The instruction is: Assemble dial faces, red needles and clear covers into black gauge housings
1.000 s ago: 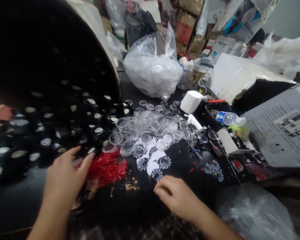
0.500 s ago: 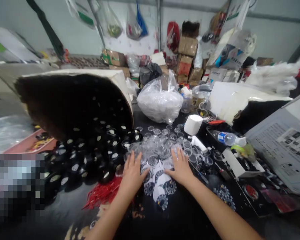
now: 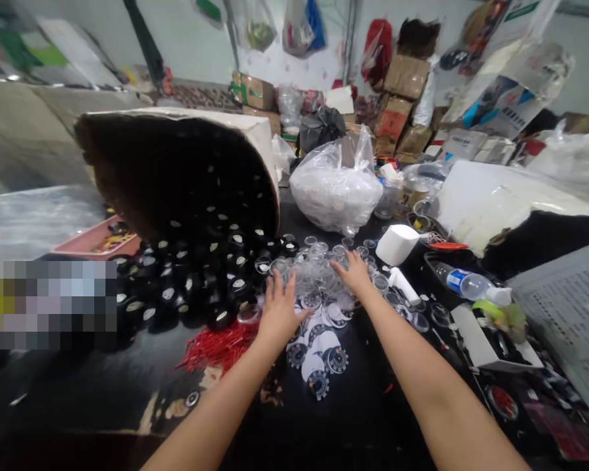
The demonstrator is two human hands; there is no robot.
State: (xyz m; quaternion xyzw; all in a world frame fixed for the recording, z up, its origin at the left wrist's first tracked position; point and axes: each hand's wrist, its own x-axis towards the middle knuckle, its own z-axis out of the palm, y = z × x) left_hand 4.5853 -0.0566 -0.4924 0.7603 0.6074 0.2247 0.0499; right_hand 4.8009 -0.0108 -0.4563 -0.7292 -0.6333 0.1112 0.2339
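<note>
- Clear discs: loose pile on black table, directly ahead of the person, in the gap between both hands.
- Pile spreads mostly sideways and away. Discs are round, so no useful long axis.
- Left hand is at the pile's near-left edge, fingers pointing away and spread. Open, no grip visible.
- Right hand is at the right side, reaching further in, fingers angled left over the discs. Also open; fingertip contact too blurred to call.
- Neither hand is clearly nearer; pile sits right of the left, left of the right.
- Printed dials and white paper rounds overlap in a strip from the pile's near edge toward the person, between the forearms.
- Red strips: heap left of the left forearm.
- White tub: on its side, mouth toward the person, black caps inside and out front.
- Clear bag: behind the pile, full of pale pieces, can't tell what.
- Pink tray: far left, small yellow and dark bits.
- Small white box: right, dark items inside.
</note>
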